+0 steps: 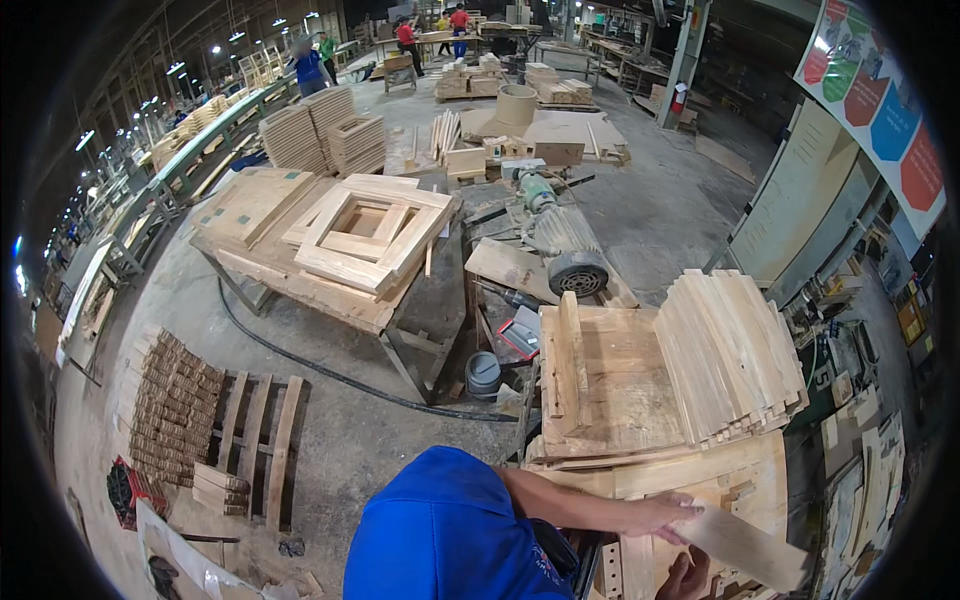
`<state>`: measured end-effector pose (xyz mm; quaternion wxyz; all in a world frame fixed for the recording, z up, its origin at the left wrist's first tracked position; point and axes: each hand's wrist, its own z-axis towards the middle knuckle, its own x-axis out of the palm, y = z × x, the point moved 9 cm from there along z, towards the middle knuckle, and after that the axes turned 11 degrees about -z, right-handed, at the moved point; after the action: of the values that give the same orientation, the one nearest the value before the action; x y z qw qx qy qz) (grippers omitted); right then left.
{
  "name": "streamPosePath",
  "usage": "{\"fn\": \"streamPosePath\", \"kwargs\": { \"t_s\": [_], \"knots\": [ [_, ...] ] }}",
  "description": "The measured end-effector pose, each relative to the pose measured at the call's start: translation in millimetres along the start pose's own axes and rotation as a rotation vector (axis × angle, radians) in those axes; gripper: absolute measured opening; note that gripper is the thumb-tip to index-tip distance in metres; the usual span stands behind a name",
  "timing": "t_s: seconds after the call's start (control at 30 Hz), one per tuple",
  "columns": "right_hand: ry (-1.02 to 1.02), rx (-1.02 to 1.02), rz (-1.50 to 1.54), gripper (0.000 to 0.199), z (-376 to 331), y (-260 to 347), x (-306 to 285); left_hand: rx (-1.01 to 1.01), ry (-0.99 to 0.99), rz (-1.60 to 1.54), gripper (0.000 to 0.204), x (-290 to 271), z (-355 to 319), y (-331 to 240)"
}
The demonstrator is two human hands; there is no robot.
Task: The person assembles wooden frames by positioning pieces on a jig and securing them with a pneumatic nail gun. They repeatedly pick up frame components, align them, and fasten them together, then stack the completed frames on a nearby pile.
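Note:
My bare left forearm reaches across from the blue sleeve (440, 530), and my left hand (660, 515) is closed on the near-left end of a flat wooden board (745, 548). The board slants down to the right. Just below its lower edge is my right hand (685, 578), partly cut off by the frame, with its fingers apart and slightly bent. Whether those fingers touch the board I cannot tell. Under both hands lies a wooden worktop (640, 480) with small wooden pieces on it. A strip with a row of holes (611, 570) stands beside my hands.
Ahead, a stack of wooden slats (725, 355) sits beside an upright wooden block (572, 365). Wooden frames (375, 235) lie on a table at left. A motor (565, 240), a grey bucket (483, 375), a pallet (262, 440) and a floor hose (330, 378) surround the bench.

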<state>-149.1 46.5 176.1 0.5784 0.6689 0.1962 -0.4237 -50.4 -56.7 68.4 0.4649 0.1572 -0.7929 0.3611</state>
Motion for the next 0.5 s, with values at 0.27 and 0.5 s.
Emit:
{"fn": "streamPosePath", "kwargs": {
  "t_s": [0.27,0.5],
  "knots": [
    [-0.385,-0.577,-0.749,0.058,12.6,66.1,-52.8,0.089,0.143,0.53,0.05,-0.6,17.6,-62.8],
    [-0.202,-0.628,-0.602,0.059,51.1,-21.2,-28.6,0.086,0.159,0.685,0.043,-3.6,55.8,-55.4]
  ]
}}
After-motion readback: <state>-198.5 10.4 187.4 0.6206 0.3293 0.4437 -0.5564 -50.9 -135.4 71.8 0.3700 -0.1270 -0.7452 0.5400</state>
